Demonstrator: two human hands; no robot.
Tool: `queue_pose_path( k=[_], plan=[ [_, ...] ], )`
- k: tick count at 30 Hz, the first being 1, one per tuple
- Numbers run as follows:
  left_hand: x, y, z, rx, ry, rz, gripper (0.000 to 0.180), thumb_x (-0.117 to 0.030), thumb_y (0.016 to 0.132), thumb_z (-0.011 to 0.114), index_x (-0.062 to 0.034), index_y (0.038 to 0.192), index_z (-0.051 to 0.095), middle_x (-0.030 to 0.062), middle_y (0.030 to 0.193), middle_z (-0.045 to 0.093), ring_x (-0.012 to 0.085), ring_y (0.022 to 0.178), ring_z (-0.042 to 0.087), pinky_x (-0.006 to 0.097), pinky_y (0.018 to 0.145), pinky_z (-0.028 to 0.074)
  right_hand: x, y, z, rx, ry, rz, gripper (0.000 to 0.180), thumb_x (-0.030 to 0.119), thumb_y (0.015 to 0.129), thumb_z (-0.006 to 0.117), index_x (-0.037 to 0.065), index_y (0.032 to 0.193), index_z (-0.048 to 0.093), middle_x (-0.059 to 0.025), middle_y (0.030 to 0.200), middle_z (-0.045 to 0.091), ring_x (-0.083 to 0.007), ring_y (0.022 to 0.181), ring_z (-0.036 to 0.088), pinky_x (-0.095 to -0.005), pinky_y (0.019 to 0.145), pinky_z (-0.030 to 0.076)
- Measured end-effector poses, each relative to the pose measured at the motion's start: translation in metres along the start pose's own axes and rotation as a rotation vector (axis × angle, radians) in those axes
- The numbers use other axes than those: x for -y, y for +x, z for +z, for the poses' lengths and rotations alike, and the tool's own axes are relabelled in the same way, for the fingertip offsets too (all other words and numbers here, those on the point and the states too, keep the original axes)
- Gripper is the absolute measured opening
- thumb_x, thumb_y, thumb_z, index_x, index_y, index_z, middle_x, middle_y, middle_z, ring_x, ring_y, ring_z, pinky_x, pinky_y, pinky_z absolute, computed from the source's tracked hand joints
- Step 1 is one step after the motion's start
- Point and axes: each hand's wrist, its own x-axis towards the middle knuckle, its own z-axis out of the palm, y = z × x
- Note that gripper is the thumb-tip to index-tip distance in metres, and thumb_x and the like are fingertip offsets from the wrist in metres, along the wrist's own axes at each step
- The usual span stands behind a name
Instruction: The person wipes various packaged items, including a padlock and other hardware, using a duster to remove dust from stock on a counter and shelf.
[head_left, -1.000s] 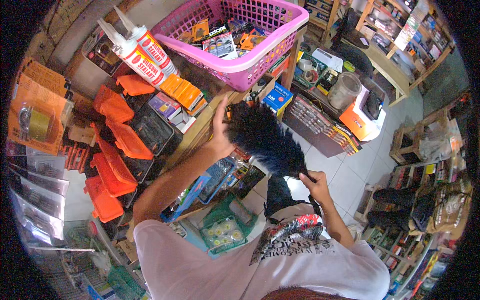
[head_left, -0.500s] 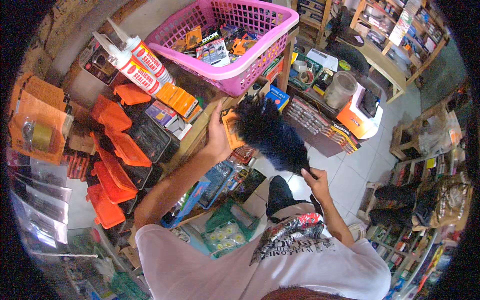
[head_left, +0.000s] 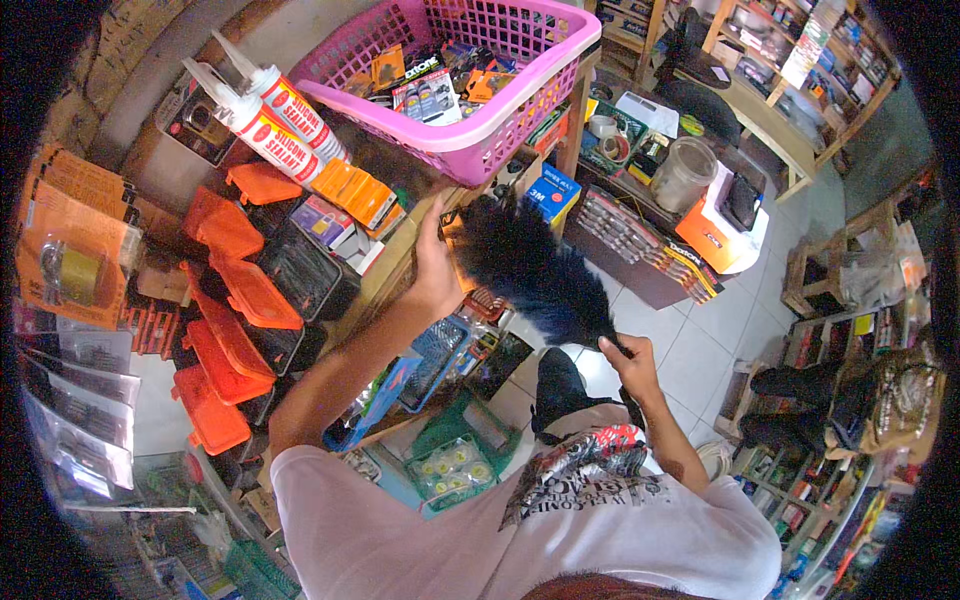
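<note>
A black feather duster (head_left: 540,270) is in my right hand (head_left: 634,367), whose fingers wrap round the handle end. Its fluffy head reaches up and left, over the face of an orange-and-black package (head_left: 461,270). My left hand (head_left: 434,266) grips that package by its left side, and the feathers cover most of it. Just above both stands a pink plastic basket (head_left: 450,150) with several small packaged goods inside.
Left of my left arm are several open orange-lidded black cases (head_left: 265,290), small orange boxes (head_left: 357,195) and two sealant tubes (head_left: 290,125). To the right stands a low table with a clear jar (head_left: 684,172) and an orange-white box (head_left: 715,232). Stocked shelves (head_left: 830,500) line the right.
The duster head has shifted slightly left across the package, covering more of it. Both hands keep their grip, and the left hand has barely moved.
</note>
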Motion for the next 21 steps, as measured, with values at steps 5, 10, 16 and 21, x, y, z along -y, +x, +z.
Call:
queue_pose_path(
  k=[5,10,16,21],
  plan=[
    [0.003,0.006,-0.016,0.029,0.007,-0.007,0.075,-0.065,0.09,0.032,-0.0044,0.129,0.051,0.0132,0.124,0.059,0.0287,0.112,0.057,0.044,0.101,0.042,0.009,-0.003,0.004,-0.032,0.002,-0.071,0.038,0.026,0.089,0.065,0.001,0.062,0.054,0.0065,0.054,0.04,-0.0051,0.054,0.033,-0.0277,0.048,0.025],
    [0.001,0.003,-0.008,0.107,-0.043,-0.03,0.075,-0.066,0.089,0.033,-0.0045,0.129,0.052,0.0127,0.123,0.06,0.0287,0.111,0.058,0.044,0.1,0.043,0.013,-0.003,0.007,-0.088,0.036,-0.064,0.04,0.026,0.09,0.064,0.005,0.058,0.051,0.0072,0.054,0.04,-0.0043,0.052,0.033,-0.0265,0.047,0.023],
    [0.003,0.008,-0.013,0.09,-0.067,-0.007,0.075,-0.065,0.089,0.033,-0.0046,0.129,0.052,0.0132,0.123,0.06,0.0291,0.111,0.058,0.044,0.1,0.043,0.006,-0.002,0.006,-0.067,-0.008,-0.057,0.041,0.027,0.09,0.064,0.005,0.058,0.052,0.0065,0.054,0.042,-0.0042,0.051,0.034,-0.0256,0.046,0.024],
    [0.003,0.006,-0.009,0.093,-0.079,-0.018,0.075,-0.065,0.09,0.032,-0.0052,0.13,0.051,0.0131,0.124,0.059,0.0287,0.113,0.057,0.044,0.1,0.042,0.006,-0.002,0.008,-0.06,0.037,-0.059,0.041,0.028,0.091,0.063,0.005,0.058,0.052,0.0066,0.054,0.043,-0.0037,0.05,0.034,-0.025,0.046,0.024]
  ],
)
